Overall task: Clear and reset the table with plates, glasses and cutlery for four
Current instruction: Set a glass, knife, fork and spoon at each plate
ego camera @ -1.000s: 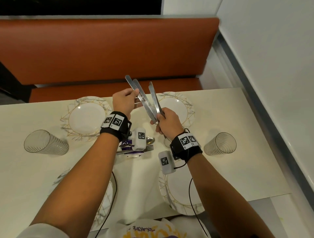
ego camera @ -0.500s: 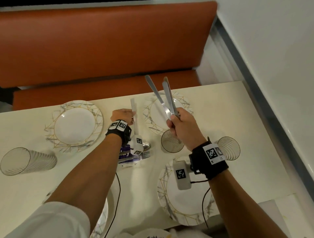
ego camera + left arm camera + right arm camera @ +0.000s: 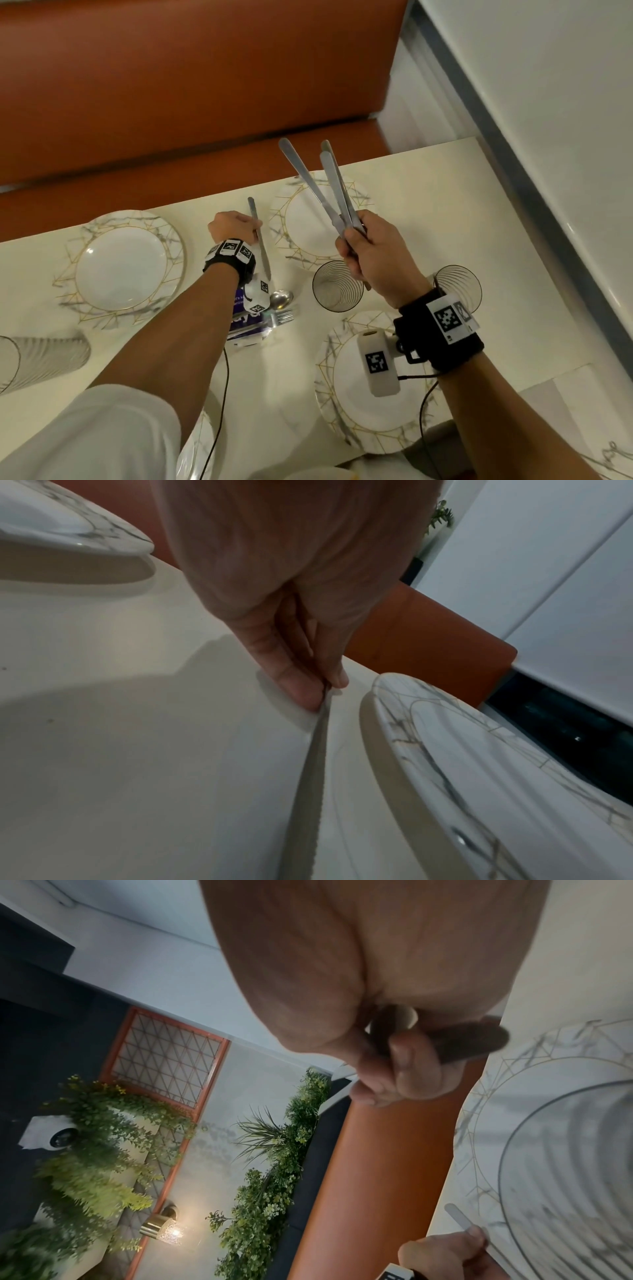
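My left hand (image 3: pixel 252 229) pinches one steel knife (image 3: pixel 259 245) and holds it down at the cream table (image 3: pixel 428 212), just left of the far right plate (image 3: pixel 318 222). In the left wrist view the fingertips (image 3: pixel 301 693) touch the tabletop with the knife (image 3: pixel 316 756) on edge beside that plate's rim (image 3: pixel 404 737). My right hand (image 3: pixel 356 238) is raised over the table and grips three knives (image 3: pixel 330 192), fanned with their handles up. The right wrist view shows my fingers (image 3: pixel 411 1066) curled round the dark blade ends (image 3: pixel 476 1041).
A far left plate (image 3: pixel 130 267) and a near right plate (image 3: pixel 363 414) lie on the table. Two ribbed glasses (image 3: pixel 337 286) (image 3: pixel 460 281) stand mid right; another glass (image 3: pixel 41 359) lies at the left. A spoon (image 3: pixel 281 298) and fork (image 3: pixel 283 315) rest on a purple packet (image 3: pixel 245 323). An orange bench (image 3: pixel 205 85) runs behind.
My left hand drew one knife from the bundle and lowered it to the table beside the far right plate. My right hand drifted right with the other three knives.
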Motion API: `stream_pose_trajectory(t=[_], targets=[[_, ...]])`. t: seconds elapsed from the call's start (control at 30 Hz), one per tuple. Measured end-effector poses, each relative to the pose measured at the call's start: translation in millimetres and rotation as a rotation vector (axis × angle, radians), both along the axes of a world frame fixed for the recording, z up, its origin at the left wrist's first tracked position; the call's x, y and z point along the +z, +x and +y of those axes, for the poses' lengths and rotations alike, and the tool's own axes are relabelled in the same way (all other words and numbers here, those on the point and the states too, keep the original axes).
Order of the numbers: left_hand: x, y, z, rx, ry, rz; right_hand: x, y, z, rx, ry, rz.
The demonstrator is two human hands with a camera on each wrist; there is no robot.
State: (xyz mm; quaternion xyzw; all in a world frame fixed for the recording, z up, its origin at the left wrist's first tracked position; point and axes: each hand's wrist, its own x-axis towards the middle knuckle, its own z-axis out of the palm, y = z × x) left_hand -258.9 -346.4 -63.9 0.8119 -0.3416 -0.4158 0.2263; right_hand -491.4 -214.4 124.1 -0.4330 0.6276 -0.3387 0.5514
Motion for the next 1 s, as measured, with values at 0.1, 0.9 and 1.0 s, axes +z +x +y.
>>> stream_pose_trajectory(t=[0.1,0.9,1.0], targets=[[-4.1,2.7,-3.7,-0.021,-0.019,-0.056,0.9,-0.3,-0.6,0.01,-0.014,0.02],[-9.0,-2.3,1.2,-0.048,-0.011,-0.109,0.3,4.4,1.3,0.005,0.015,0.019],[-8.4,-2.0,2.1,-0.068,-0.007,-0.122,0.9,4.9,3.6,0.002,0.008,0.011]])
